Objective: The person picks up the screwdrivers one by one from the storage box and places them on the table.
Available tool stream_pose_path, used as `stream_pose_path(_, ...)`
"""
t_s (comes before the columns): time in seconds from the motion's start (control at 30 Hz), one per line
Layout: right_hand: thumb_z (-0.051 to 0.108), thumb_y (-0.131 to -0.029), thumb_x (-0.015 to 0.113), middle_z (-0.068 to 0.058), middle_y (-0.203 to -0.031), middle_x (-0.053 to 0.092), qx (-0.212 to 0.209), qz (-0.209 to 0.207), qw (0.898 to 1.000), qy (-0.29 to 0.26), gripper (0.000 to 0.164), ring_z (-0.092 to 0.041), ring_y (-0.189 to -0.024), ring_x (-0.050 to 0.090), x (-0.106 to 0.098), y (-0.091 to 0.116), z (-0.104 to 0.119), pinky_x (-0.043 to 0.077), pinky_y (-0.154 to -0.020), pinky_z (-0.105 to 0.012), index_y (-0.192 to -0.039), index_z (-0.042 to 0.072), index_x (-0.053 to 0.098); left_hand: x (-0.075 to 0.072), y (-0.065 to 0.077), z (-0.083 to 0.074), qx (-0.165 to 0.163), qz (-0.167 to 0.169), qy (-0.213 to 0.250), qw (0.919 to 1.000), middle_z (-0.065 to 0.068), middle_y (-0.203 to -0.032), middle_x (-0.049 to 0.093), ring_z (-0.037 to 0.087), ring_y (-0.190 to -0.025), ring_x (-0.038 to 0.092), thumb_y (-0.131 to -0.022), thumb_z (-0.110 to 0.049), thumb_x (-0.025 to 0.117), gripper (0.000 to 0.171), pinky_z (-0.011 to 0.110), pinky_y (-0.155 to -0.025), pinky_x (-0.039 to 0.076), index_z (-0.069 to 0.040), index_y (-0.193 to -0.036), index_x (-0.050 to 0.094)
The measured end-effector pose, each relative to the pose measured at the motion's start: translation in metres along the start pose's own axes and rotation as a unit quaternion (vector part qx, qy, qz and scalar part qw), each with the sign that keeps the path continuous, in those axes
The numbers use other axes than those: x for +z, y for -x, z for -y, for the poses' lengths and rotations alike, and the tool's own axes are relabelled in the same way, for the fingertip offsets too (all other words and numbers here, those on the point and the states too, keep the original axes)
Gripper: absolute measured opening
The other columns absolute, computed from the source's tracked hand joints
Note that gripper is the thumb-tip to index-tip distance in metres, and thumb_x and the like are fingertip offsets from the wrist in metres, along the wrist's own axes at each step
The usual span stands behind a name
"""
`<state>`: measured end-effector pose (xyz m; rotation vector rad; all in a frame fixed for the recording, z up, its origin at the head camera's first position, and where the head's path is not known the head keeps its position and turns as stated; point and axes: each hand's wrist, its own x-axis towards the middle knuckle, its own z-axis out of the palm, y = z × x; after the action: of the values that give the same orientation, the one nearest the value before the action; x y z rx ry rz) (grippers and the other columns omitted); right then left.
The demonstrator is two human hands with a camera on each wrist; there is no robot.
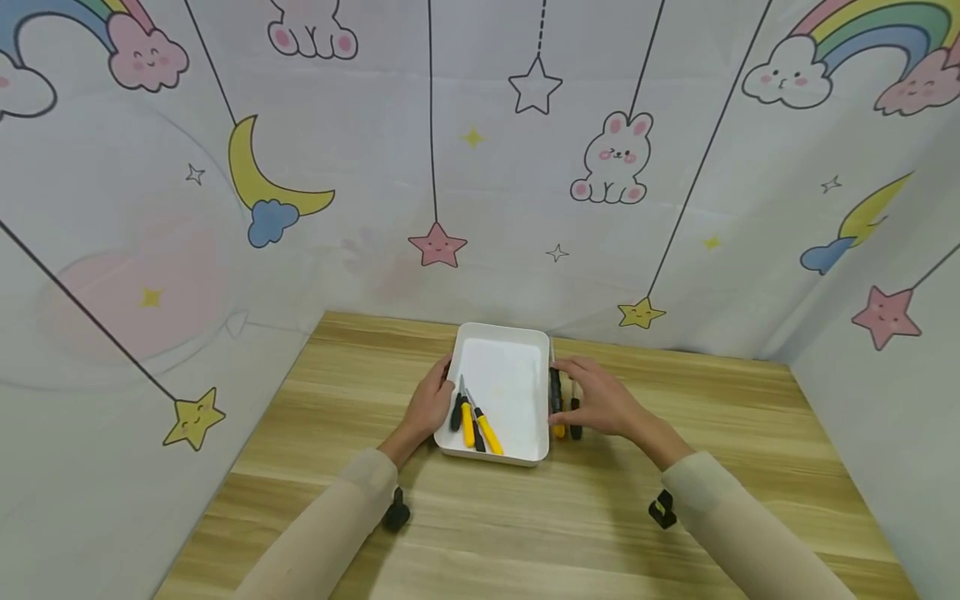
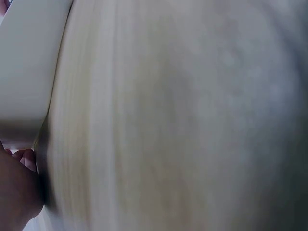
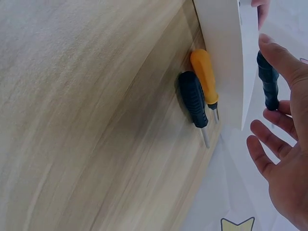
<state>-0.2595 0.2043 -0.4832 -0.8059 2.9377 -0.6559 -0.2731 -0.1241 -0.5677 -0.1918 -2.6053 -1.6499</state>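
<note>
A white rectangular tray [image 1: 504,367] lies on the wooden table with several yellow- and black-handled screwdrivers [image 1: 490,432] gathered at its near left. My left hand [image 1: 427,404] holds the tray's left side, thumb at the rim; its fingers are mostly hidden, and the left wrist view shows only part of it. Beside the right wall, my right hand [image 3: 293,168] pinches a black-handled screwdriver [image 3: 268,79] between thumb and a finger, the other fingers spread. Below it, a yellow-handled screwdriver [image 3: 204,74] and another black-handled screwdriver [image 3: 192,98] lie on the table along the tray.
The wood-grain table [image 1: 495,533] extends in front and to both sides. Close behind the tray hangs a white printed curtain [image 1: 375,167], which also covers the sides. Black wrist-camera parts [image 1: 396,511] show below the sleeves.
</note>
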Motion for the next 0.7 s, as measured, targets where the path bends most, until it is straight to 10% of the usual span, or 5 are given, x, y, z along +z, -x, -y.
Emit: stream_pose_path(0.7, 0.049, -0.079, 0.092, -0.022, -0.159, 0.047, 0.009, -0.007, 1.000, 0.004, 0.098, -0.044, -0.141, 0.049, 0.000, 0.010, -0.018, 0.045, -0.110, -0.066, -0.156, 0.005, 0.051, -0.001, -0.001, 0.002, -0.002, 0.008, -0.002, 1.0000, 0.017, -0.167, 0.038, 0.032, -0.153, 0.038, -0.109, -0.010, 0.039, 0.057, 0.048, -0.126, 0.029, -0.001, -0.165, 0.032)
